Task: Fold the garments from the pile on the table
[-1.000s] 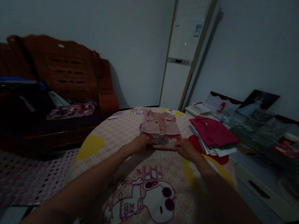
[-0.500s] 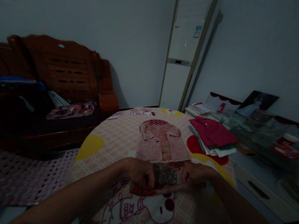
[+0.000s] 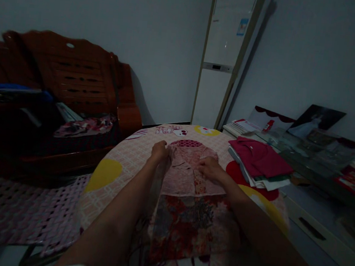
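A pink shirt with a red and grey floral lower part lies spread on the round table, its sleeves folded inward and its neck end away from me. At its far left edge, by the shoulder, my left hand has its fingers closed on the cloth. My right hand pinches the shirt near the folded sleeve on the right side. The floral lower part lies flat between my forearms, with its hem toward me.
A patterned tablecloth covers the round table. To the right sits a stack of folded clothes with a magenta shirt on top, close to a glass-topped cabinet. A wooden sofa stands at left, a woven pink seat nearer.
Both hands have moved away from me, from the gathered hem up to the shirt's shoulder end. The floral lower part, bunched before, is now spread flat. The view has shifted slightly.
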`<state>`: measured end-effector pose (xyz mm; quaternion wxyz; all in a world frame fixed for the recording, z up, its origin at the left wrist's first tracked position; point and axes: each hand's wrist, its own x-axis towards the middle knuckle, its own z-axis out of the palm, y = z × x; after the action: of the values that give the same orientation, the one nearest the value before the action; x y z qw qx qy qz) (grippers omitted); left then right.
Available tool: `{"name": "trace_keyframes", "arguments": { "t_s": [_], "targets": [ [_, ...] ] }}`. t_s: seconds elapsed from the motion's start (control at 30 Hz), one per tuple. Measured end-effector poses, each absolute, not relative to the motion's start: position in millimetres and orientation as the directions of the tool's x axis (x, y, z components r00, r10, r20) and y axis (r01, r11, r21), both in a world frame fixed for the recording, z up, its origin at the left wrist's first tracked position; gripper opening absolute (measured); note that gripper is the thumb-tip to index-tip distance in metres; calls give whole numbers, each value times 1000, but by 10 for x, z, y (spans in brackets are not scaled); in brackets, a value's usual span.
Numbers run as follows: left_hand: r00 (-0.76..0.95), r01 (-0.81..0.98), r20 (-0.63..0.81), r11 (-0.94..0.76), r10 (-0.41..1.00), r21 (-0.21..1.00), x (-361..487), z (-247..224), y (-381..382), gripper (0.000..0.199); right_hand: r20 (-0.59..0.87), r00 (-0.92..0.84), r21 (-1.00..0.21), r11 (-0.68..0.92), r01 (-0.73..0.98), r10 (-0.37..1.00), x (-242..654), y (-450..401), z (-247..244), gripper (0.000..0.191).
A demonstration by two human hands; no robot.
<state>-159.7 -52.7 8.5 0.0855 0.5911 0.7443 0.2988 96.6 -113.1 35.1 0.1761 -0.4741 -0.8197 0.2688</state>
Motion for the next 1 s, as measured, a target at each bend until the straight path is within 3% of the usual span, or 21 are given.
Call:
{"name": "trace_keyframes", "arguments": {
  "t_s": [0.1,0.27,0.47,0.57,0.67,0.8,0.9,1.0],
  "targets": [
    [-321,776,184,147,929,613,-1632,-95,-406,37,226,-508,-481,549,684,831,773,-968,248,18],
    [-333,637,85,158,939,755,-1690,-205,-300,35,355,-434,-446,558,699,828,592,-934,-52,19],
    [-389,553,295,-35,873,833,-1669,-228,-344,19,403,-491,-339,624,704,772,543,-1006,-250,20],
    [-397,530,288,-38,872,847,-1666,-214,-331,16,434,-575,-273,710,649,693,533,-1024,-237,21],
    [-311,606,217,17,925,795,-1696,-222,-279,22,423,-656,-206,772,602,625,523,-1031,-237,21],
    [-189,763,295,-49,936,644,-1726,-253,-226,37,330,-720,-156,787,597,611,492,-1047,-292,23],
    [-142,815,282,-50,949,577,-1720,-262,-218,32,300,-740,-157,796,585,603,454,-1058,-341,29],
    [-173,808,264,-17,949,589,-1717,-269,-204,23,337,-730,-245,804,542,595,437,-1038,-355,39]
  ]
}}
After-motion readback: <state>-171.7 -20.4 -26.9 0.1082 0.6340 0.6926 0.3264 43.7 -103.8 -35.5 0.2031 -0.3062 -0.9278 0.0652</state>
